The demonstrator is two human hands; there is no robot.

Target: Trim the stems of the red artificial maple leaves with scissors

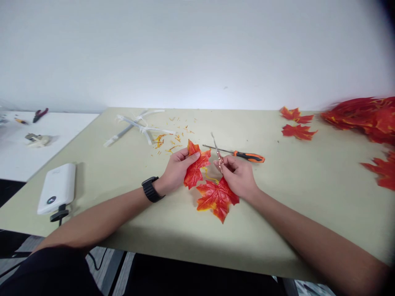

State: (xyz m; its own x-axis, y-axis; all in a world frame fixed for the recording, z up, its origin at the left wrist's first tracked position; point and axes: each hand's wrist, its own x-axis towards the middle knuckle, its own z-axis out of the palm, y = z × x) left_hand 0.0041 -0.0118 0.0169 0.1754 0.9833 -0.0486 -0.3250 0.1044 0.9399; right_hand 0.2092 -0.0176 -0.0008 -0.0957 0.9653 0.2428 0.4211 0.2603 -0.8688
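Note:
Pinched between the thumb and fingers of my left hand is a red-orange maple leaf. My right hand grips a thin metal tool with a coppery handle, its narrow tip pointing up and away. A second red leaf hangs below, between my hands, its right edge beside my right hand. A yellow stem runs between the two leaves. Behind my right hand lies a screwdriver with an orange and black handle.
Yellow-orange scraps and clear plastic strips lie behind my left hand. A white power bank with a cable is at left. Several leaves and a large leaf pile are at right. Pliers rest on a white surface.

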